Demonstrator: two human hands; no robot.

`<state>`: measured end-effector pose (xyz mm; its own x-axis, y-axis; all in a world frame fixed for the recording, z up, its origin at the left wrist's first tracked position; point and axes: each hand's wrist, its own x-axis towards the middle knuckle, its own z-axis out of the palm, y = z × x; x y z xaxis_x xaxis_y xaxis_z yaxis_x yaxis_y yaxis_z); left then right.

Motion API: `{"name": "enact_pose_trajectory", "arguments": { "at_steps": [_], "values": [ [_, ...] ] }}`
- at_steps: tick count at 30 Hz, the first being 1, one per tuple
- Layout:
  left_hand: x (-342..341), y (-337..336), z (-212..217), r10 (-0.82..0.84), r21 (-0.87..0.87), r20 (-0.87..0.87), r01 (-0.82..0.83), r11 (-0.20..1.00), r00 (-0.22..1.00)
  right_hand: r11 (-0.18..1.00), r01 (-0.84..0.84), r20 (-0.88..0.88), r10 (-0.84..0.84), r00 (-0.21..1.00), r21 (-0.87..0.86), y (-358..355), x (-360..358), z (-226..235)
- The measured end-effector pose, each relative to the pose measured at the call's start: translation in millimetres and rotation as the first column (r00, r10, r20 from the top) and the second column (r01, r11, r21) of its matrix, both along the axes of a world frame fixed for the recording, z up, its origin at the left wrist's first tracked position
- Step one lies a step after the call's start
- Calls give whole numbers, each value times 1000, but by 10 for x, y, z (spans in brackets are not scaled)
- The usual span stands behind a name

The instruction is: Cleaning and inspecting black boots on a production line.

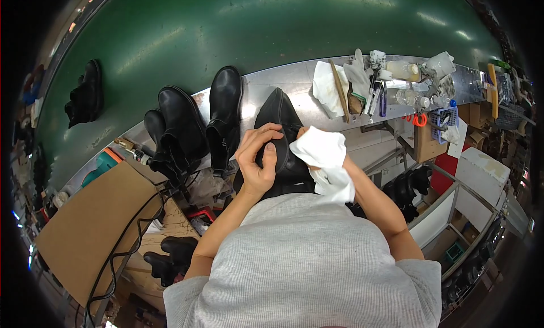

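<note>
Both hands on one black boot (279,124), toe pointing away: my left hand (258,158) clamps its upper, my right hand (317,155), nearer the zip side, grips a white cloth (323,149).

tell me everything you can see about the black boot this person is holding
The black boot looks like smooth, slightly glossy leather, ankle-high. It is held over the metal bench edge, toe pointing away. The left hand grips its top and side; the right hand, wrapped in a white cloth, presses its right side.
</note>
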<state>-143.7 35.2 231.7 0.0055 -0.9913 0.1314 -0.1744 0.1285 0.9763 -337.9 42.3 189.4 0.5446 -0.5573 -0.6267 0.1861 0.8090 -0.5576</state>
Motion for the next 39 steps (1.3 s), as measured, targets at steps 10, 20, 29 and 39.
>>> {"name": "enact_pose_trajectory", "arguments": {
  "at_steps": [10, 20, 29, 39],
  "values": [
    [-3, -11, 31, 10, 1, 11, -10, 1000, 1000, 923, -176, -332, 55, 942, -343, -74, 215, 421],
    [-14, -10, 15, 16, -8, 18, -16, 1000, 1000, 964, -75, -190, 26, 981, -254, -184, 146, 374],
    [1, 13, -2, 20, -2, 6, -20, 1000, 1000, 989, -66, -154, 45, 987, -131, -152, 166, 322],
    [-27, 44, -11, 8, -2, 3, -8, 1000, 1000, 963, 193, -289, -243, 926, -190, -146, 249, 340]
  ]
}}
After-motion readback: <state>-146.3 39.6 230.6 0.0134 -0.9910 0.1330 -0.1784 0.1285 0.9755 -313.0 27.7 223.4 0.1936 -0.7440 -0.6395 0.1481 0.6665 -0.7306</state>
